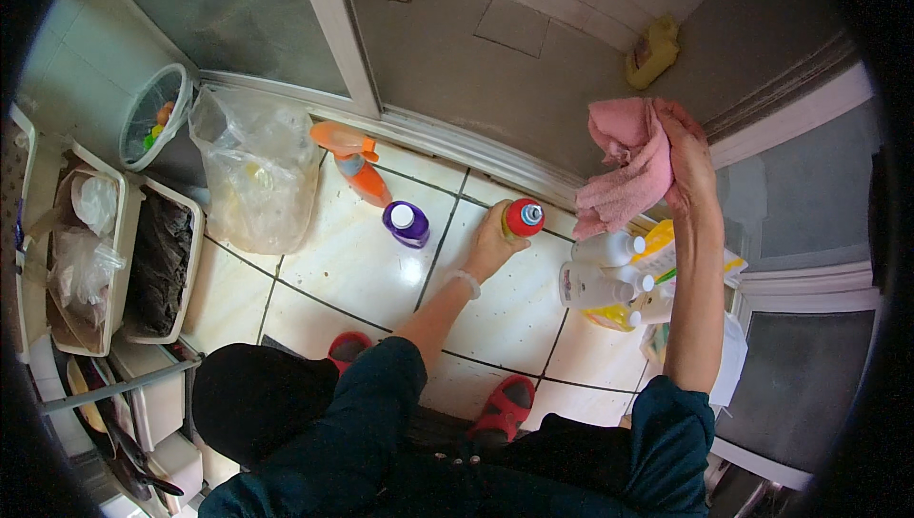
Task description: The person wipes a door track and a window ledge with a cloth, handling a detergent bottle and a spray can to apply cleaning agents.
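My left hand [494,238] is closed around a red container [523,218] with a metallic-looking top, low over the white floor tiles. Raised at the right, my right hand [687,150] grips a crumpled pink cloth [627,168]. To the left of my left hand stands a purple bottle with a white cap [406,224]. Beyond it is an orange spray bottle [360,169]. Below the cloth, several white bottles [596,285] stand close together, with a yellow bottle [611,319] beside them.
A clear plastic bag [253,175] sits near the sliding door track [471,139]. Bins [164,261] and a round basket [153,118] line the left side. A yellow jug [652,52] stands beyond the door. Red sandals [503,407] are on my feet.
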A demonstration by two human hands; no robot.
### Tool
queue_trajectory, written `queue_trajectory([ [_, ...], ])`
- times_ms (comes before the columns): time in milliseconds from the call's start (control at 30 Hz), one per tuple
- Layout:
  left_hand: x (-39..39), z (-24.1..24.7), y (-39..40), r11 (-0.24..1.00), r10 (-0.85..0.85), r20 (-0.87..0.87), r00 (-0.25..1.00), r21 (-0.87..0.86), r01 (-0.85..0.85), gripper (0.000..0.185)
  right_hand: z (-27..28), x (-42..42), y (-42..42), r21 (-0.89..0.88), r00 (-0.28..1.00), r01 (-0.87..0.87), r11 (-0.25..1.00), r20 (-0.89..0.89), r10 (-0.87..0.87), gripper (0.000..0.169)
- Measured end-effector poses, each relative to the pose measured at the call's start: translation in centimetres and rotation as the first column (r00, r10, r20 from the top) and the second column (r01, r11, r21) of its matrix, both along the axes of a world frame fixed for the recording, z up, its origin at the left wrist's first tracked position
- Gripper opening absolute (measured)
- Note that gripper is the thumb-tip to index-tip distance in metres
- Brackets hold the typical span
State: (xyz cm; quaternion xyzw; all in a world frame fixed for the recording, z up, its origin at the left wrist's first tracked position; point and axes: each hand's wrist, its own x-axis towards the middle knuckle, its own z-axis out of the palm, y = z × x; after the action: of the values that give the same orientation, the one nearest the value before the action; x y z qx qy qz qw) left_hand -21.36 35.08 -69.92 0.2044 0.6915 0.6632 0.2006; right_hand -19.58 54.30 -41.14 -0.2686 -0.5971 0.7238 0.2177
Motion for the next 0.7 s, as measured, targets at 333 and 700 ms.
queue_trajectory([
  [333,3.8,3.1,-2.9,0.931,-0.054,-0.145,0.988,-0.365,-0.003,0.067,2.3,-0.7,-1.4,-0.101,0.986,-0.157,0.982,-0.081,0.149,0.03],
  [700,-0.7,26.5,-13.7,-0.016,-1.0,0.016,-0.005,-0.836,0.549,0.026,3.0,-3.4,-8.0,0.177,0.92,-0.377,0.909,-0.039,0.389,0.042],
])
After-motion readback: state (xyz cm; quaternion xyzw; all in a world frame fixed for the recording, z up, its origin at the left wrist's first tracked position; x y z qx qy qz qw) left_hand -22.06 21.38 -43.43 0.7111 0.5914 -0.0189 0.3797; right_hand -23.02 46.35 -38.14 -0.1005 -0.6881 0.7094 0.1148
